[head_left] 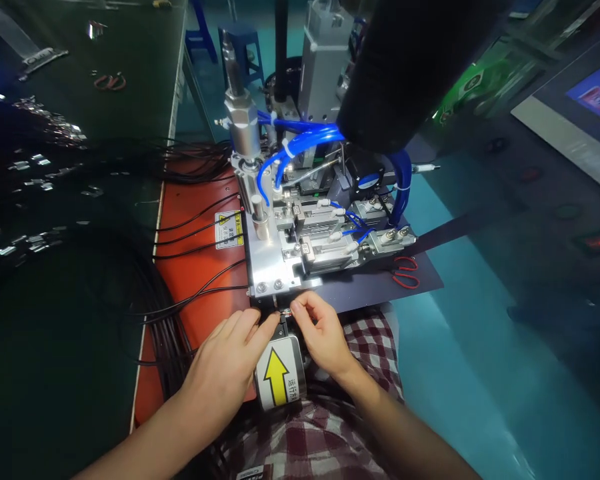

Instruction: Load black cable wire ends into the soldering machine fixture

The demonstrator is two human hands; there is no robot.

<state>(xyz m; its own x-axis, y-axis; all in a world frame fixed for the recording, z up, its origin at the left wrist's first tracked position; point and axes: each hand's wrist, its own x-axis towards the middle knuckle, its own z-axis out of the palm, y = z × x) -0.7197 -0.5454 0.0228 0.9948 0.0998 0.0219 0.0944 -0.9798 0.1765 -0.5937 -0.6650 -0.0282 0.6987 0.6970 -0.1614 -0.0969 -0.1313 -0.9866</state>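
Note:
My left hand point(230, 353) has its fingers bent and thumb pressed forward at the front edge of the metal machine point(273, 270). What lies under its fingers is hidden. Opposite it, my right hand point(326, 333) pinches thumb and forefinger at a small shiny piece point(287, 311), too small to name. The fingertips of both hands almost meet there, over a black holder point(282, 328). Just below sits a rounded housing with a yellow arrow label point(276, 377), between my wrists.
Black cables point(167, 347) run over the orange board point(200, 267) on the left. Red-handled scissors point(406, 273) lie right of the machine. Blue air tubes point(310, 137) arch above it, under a large dark cylinder point(400, 73). Many shiny pieces point(45, 120) lie on the dark left-hand table.

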